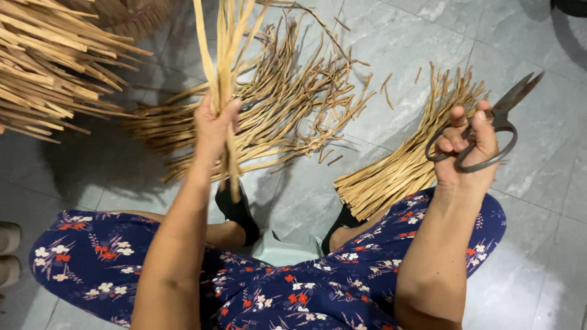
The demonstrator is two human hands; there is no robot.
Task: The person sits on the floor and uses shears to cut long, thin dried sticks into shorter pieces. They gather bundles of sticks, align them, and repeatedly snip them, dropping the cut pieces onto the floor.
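- My left hand [214, 125] is closed tight around a small bundle of dry straw strips [225, 55]; the long ends stand up above my fist and go out of view, and short ends hang down below it.
- My right hand [468, 146] holds a pair of dark metal scissors [498, 122] with fingers through both loops. The blades point up and away from me and look almost shut – I cannot tell if a small gap is left between them.
- The two hands are well apart, the scissors far to the right of the bundle and touching no strip.
- Beyond my left hand a loose heap of strips [275, 104] lies spread on the grey tile floor [538, 201]. Just under and behind my right hand lies a neater pile of cut strips [397, 171], all ends in one line.
- Far to the left of my left hand there is a thick mass of the same material [49, 61].
- I judge that a good cut needs an even bundle: I should keep the fist firm so no strip slides, and hold the strips parallel.
- I think the blades should meet the bundle square across – not slanted – and well clear of my left fingers.
- My knees in flowered blue cloth [110, 256] are below both hands.
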